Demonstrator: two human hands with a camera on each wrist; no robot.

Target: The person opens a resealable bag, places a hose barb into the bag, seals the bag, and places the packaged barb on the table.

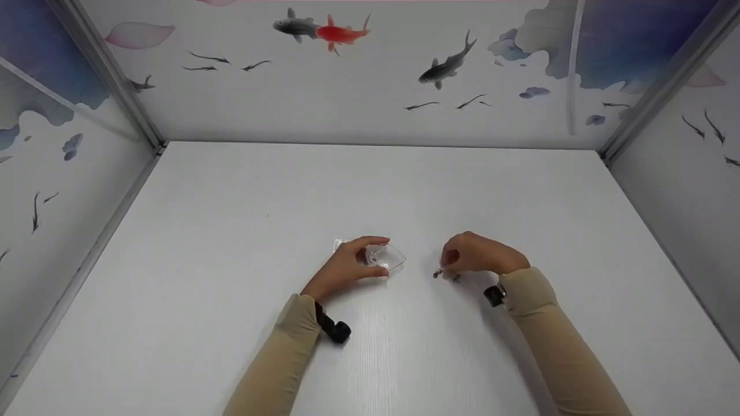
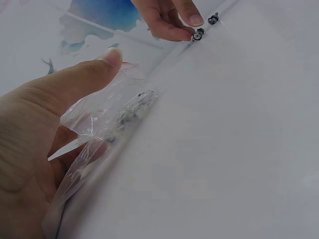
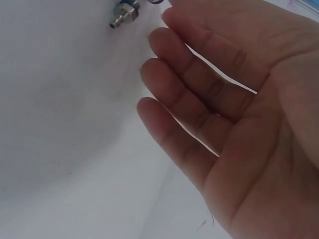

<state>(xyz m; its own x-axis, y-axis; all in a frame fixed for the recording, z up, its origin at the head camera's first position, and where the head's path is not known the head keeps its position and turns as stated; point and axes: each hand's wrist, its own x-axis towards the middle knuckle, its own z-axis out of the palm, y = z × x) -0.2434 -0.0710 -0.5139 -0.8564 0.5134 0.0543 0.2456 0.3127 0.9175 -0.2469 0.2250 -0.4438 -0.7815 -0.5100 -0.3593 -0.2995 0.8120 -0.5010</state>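
Thumb and fingers of the left hand [image 1: 347,263] curve round a clear plastic bag [image 2: 104,112], the grip wide and the thumb lying along the film. Several small metal fittings [image 2: 130,115] show through the crinkled plastic, bunched toward one side, and a thin reddish line runs along part of the bag's edge. The bag is near the middle of the white bench [image 1: 370,185]; whether its underside rests on the surface, I cannot tell.

Across a short gap, to the right of the bag, two loose fittings lie on the bench near each other under the right hand [image 1: 483,254]. In the left wrist view the nearer fitting [image 2: 198,35] is at the right fingertips, and the farther fitting [image 2: 213,18] sits just beside the thumb. The right grip is narrow, with thumb and forefinger close together; whether it has hold of the nearer piece, I cannot tell. In the right wrist view the other three fingers are loosely bent, side by side.

Tan sleeves [image 1: 555,329] cover both forearms, and a black device [image 1: 338,330] is strapped at the left wrist. Behind the bench stands a pale back wall [image 1: 376,98] painted with fish, between metal posts [image 1: 665,84].
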